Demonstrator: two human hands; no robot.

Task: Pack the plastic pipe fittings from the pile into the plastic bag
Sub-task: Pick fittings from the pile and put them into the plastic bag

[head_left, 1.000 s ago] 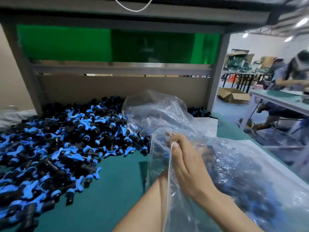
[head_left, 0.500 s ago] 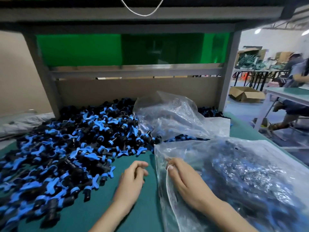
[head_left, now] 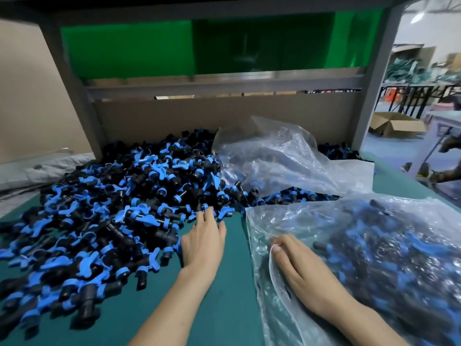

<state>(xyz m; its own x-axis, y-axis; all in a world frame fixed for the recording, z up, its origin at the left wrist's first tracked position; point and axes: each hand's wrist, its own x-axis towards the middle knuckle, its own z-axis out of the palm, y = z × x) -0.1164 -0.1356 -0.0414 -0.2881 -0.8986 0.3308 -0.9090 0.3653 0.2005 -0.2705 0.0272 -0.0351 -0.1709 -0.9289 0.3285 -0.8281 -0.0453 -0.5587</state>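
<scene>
Well, the head view shows the pile (head_left: 112,221) of plastic pipe fittings (head_left: 149,216) (black bodies with blue winged caps) spread over the left and back of the green desk (head_left: 224,308). The left hand (head_left: 202,243) lies low on the desk. Its fingers (head_left: 207,214) are stretched out and loose, gripping nothing, with the tips just touching the fittings at the pile's near edge.

The right hand (head_left: 299,268) pinches the rim of the plastic bag (head_left: 374,221) between thumb and curled fingers. That bag lies on the right of the desk, just beside the pile, and already holds many fittings.

A second bag (head_left: 287,156), crumpled and clear, rests behind it against the pile.

The fittings look small, stiff and light, though the wings probably snag one another, so raking a handful from the loose edge seems easier than picking singly. The bag's film looks thin, soft and slippery — best held at the rim, as it is.
</scene>
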